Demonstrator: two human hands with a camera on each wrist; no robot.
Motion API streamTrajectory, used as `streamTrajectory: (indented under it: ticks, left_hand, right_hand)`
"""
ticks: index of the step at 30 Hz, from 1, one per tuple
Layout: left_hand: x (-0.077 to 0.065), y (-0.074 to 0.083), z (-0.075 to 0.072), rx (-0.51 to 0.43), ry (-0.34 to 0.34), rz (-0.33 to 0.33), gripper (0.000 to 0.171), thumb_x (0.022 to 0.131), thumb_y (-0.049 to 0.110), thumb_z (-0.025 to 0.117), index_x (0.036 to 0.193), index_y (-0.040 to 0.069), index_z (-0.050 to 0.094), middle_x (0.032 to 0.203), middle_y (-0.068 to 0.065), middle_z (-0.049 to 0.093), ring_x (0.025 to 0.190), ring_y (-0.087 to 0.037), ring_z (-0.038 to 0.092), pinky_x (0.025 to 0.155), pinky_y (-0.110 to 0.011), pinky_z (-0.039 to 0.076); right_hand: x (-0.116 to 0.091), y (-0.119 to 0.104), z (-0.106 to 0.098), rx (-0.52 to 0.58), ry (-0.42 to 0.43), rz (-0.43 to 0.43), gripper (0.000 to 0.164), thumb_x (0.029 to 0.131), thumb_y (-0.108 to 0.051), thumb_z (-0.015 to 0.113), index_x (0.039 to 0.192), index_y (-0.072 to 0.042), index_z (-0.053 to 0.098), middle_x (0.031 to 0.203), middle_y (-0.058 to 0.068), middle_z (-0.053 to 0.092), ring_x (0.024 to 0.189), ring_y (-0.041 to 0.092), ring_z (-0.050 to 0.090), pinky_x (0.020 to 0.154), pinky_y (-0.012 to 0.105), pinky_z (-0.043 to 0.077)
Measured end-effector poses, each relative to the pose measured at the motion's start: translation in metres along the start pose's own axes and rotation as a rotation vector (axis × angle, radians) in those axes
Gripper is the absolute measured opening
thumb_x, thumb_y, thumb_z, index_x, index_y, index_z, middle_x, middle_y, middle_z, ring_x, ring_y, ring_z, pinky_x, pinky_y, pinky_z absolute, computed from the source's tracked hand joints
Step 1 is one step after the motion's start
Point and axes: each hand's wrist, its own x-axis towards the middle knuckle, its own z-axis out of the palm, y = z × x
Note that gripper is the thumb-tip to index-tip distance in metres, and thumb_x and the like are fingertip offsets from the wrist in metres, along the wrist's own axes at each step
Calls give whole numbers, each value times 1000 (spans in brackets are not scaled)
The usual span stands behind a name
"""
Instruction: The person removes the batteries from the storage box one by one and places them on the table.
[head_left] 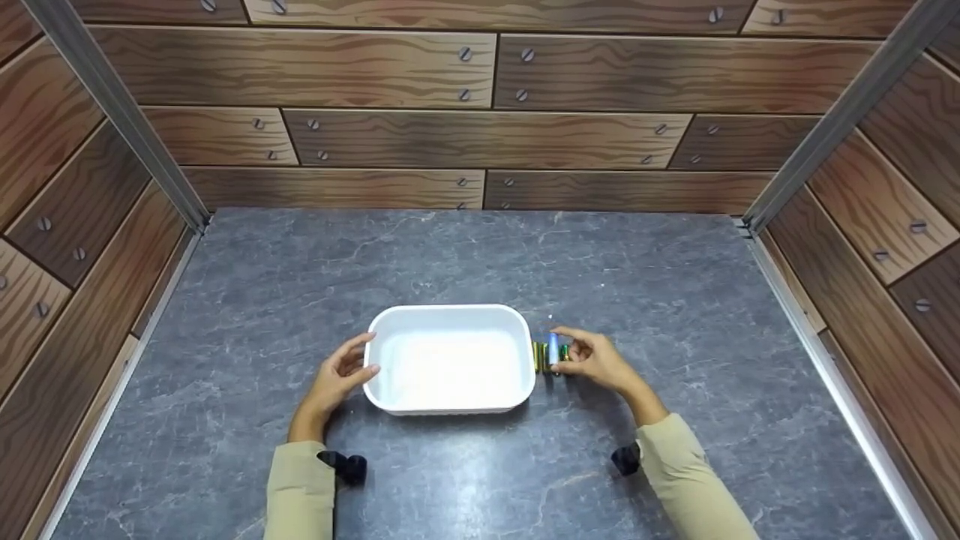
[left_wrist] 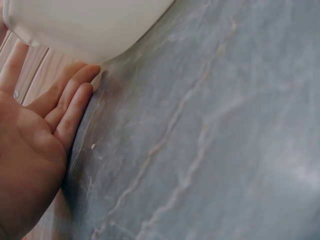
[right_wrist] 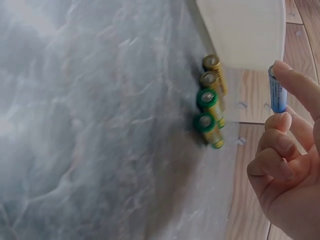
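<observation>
A white rectangular plastic tub (head_left: pixel 450 403) with rounded corners stands upright on the grey table, with nothing visible inside. At its left end, my left hand (head_left: pixel 339 379) holds the rim with thumb and forefinger; in the left wrist view the other fingers (left_wrist: pixel 75 112) extend beneath the lip. My right hand (head_left: pixel 600 361) pinches a blue battery (right_wrist: pixel 278 92) upright by its two ends, between thumb and forefinger, above the table just right of the tub. Below it several batteries stand in a row, gold ones (right_wrist: pixel 212 62) nearest the tub and green-and-gold ones (right_wrist: pixel 207 99) beyond.
The grey marbled table (head_left: pixel 480 255) stretches around the tub on all sides. Wood-patterned panels (head_left: pixel 390 139) enclose it at the back and both sides, with metal posts (head_left: pixel 832 120) at the corners. Black wrist cameras (head_left: pixel 346 468) sit by both sleeves.
</observation>
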Motion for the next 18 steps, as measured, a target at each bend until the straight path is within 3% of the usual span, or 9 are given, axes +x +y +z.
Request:
streamTrajectory:
  ticks: [6,15,18]
  left_hand:
    - [0,-1,-1,-2,1,-4,57,86,-3,66,140,4,48,129,-26,58,97,-4,63,86,-20,51]
    - [1,-2,0,7,-4,18,57,86,-2,67,139,2,48,125,-26,60,95,-4,64,85,-21,52]
    - [1,-1,-1,13,-10,8,57,86,-1,67,140,4,47,128,-25,59,97,-4,64,85,-21,52]
  right_hand:
    - [-4,2,-3,-15,2,11,55,77,5,74,125,19,51,66,2,46,56,1,39,53,13,34]
    - [1,53,-5,-34,26,41,59,77,0,77,128,14,52,63,-3,44,54,-2,38,50,14,34]
    - [0,60,-7,-48,37,41,58,76,-4,78,127,11,54,63,-4,45,54,-2,39,50,15,35]
